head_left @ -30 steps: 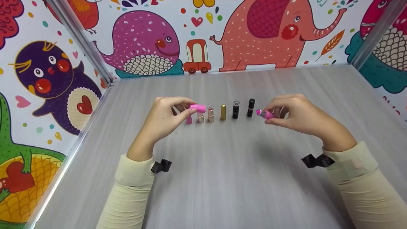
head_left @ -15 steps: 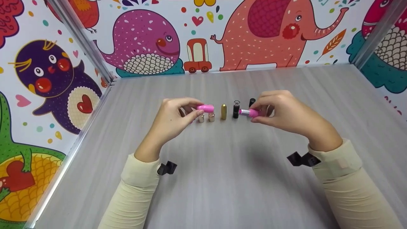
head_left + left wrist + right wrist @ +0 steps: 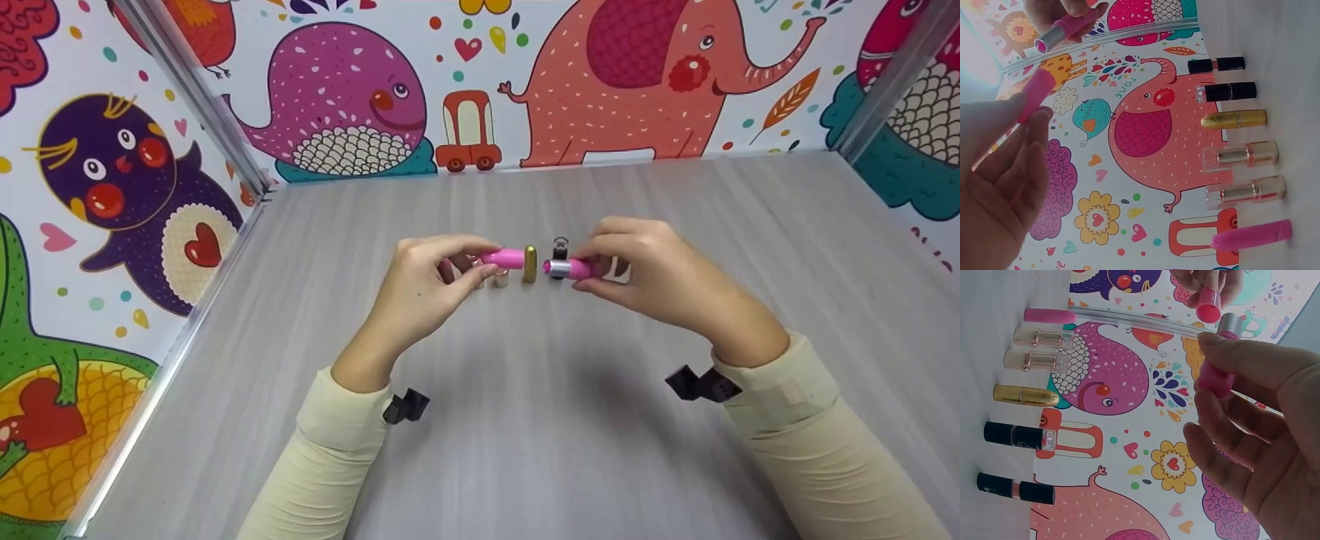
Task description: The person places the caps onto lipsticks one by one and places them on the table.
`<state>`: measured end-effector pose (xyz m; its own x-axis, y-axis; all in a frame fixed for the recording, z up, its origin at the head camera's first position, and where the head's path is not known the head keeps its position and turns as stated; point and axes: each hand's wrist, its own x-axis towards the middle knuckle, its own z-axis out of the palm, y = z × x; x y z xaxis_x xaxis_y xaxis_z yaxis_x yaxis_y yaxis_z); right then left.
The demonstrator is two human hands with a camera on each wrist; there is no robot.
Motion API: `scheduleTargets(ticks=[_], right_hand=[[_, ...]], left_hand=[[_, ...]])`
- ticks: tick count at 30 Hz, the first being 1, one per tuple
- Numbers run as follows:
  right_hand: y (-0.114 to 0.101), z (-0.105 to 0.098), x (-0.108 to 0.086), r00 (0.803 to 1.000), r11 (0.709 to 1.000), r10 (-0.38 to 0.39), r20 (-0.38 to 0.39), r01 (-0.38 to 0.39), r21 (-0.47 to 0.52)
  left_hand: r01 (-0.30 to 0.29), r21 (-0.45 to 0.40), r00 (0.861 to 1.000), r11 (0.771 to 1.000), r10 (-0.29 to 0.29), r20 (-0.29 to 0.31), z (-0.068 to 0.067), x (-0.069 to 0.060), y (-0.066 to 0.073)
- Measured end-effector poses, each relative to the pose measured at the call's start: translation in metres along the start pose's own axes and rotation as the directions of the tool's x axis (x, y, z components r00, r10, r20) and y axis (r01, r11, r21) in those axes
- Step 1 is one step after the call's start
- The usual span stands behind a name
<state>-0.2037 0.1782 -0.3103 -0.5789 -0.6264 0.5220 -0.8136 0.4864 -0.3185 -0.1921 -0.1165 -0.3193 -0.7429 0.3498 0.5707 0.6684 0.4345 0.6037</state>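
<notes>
My left hand pinches a pink lipstick cap between thumb and fingers, its open end facing right. Opposite it, my right hand grips the pink base of an uncapped lipstick, whose silver collar and pink tip point left. A small gap separates cap and lipstick, both held above the table. Behind them in the head view stands a gold lipstick. The left wrist view shows the cap and the lipstick roughly in line.
Several closed lipsticks stand upright in a row on the grey table: a pink one, two with clear caps, the gold one, and two black ones. Cartoon-printed panels border the table.
Both hands have come closer together. My right hand has moved left with the lipstick, and my left hand a little right with the cap. The standing row has stayed put.
</notes>
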Motion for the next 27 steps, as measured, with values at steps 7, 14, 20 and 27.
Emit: scheduleTargets(ticks=[7,14,20,27], right_hand=[[-0.005,0.001,-0.004,0.999,0.999,-0.023,-0.031,0.022,-0.035],[-0.005,0.002,-0.002,1.000,0.998,0.000,-0.019,-0.001,-0.065],[-0.005,0.004,-0.003,1.000,0.997,-0.001,-0.014,0.000,-0.072],[-0.005,0.006,-0.003,1.000,0.997,-0.017,-0.015,0.016,-0.081]], left_hand=[[-0.041,-0.087,0.999,0.995,0.042,0.002,0.005,0.000,0.001],[-0.048,-0.097,0.999,0.994,0.048,-0.001,0.008,-0.002,0.003],[-0.065,-0.086,0.998,0.994,0.065,0.000,0.012,-0.003,0.004],[-0.076,-0.104,0.997,0.992,0.078,0.012,0.015,-0.003,0.004]])
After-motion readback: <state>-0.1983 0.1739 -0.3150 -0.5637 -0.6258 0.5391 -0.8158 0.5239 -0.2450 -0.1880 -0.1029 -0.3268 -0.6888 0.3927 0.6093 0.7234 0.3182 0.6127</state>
